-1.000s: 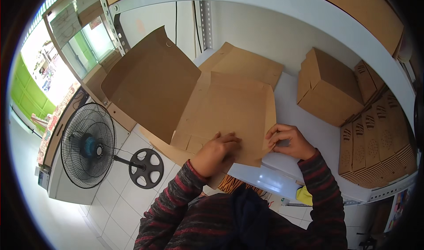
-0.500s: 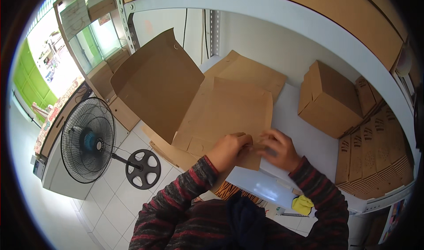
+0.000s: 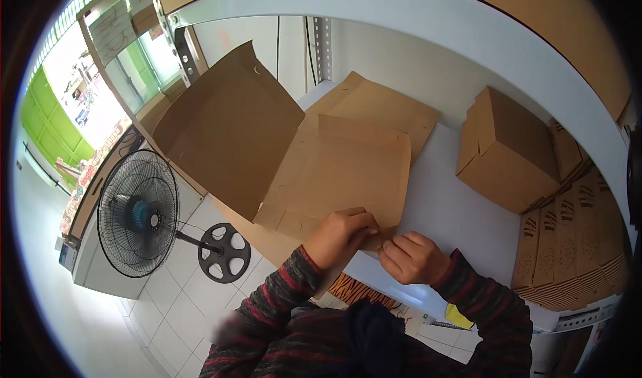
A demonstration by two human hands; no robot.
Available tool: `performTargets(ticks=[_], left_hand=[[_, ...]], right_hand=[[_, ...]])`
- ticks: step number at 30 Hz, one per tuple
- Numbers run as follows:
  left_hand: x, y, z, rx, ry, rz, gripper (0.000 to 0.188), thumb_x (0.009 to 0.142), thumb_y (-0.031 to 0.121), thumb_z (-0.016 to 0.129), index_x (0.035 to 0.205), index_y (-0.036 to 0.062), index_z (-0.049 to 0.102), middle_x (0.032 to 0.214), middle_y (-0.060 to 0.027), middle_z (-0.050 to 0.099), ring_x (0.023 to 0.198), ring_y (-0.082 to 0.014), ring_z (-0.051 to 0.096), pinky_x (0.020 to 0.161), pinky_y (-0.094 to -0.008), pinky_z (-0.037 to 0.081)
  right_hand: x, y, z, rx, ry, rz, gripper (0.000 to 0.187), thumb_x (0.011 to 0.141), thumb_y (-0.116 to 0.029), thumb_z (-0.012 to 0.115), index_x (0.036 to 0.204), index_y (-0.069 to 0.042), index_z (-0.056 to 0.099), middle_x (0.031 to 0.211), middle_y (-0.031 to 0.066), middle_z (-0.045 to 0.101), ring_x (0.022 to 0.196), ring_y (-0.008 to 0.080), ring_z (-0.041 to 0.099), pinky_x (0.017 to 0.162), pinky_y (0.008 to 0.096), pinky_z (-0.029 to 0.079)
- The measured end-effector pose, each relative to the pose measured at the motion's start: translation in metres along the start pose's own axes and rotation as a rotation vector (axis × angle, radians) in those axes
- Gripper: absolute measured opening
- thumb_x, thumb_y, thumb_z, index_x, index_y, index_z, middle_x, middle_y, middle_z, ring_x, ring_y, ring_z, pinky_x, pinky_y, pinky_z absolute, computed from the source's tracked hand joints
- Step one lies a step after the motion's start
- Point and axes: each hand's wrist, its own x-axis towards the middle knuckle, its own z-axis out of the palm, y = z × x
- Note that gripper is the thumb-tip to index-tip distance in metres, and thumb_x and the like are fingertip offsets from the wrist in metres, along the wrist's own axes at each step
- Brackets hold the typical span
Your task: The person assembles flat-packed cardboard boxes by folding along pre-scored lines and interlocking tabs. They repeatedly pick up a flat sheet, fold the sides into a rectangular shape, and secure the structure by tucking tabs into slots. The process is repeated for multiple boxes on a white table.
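A partly folded brown cardboard box (image 3: pixel 341 167) lies on the white shelf, its large lid panel (image 3: pixel 231 127) standing up at the left. At the near right corner of its base, my left hand (image 3: pixel 342 236) is closed with bent fingers on a cardboard flap. My right hand (image 3: pixel 414 258) is just right of it, thumb and fingers pinched on the same corner's flap. Most of the flap is hidden by my fingers. Under the box and behind it lie flat cardboard blanks (image 3: pixel 384 100).
On the right of the white shelf (image 3: pixel 445 171) stand a closed cardboard box (image 3: pixel 511 154) and a row of folded printed cartons (image 3: pixel 562 244). A metal shelf beam (image 3: pixel 374 7) crosses overhead. A black standing fan (image 3: pixel 139 214) is on the tiled floor at the left.
My right hand has moved inward and down to the box corner, and its fingers have closed. The near flap that stuck out toward me is now gathered up between my hands.
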Motion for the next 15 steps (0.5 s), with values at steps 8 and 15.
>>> performTargets(ticks=[8,15], left_hand=[[0.0,0.017,-0.009,-0.024,-0.067,-0.037,0.009,0.077,-0.003,0.064,0.085,0.0017,0.065,0.079,-0.0134,0.064,0.076,-0.0331,0.063,0.069,-0.0382,0.05],[0.005,0.028,-0.017,-0.01,-0.121,-0.055,0.007,0.078,-0.004,0.064,0.082,0.0015,0.064,0.076,-0.0134,0.065,0.075,-0.0319,0.064,0.068,-0.038,0.051]], right_hand=[[0.002,0.004,-0.007,0.007,0.101,0.001,0.009,0.072,-0.015,0.062,0.071,-0.007,0.058,0.084,0.0073,0.063,0.078,0.0181,0.063,0.069,0.0282,0.052],[-0.004,0.004,-0.004,0.091,0.13,-0.047,0.01,0.07,-0.012,0.063,0.069,-0.004,0.057,0.093,0.0141,0.065,0.086,0.0226,0.066,0.075,0.0305,0.058]])
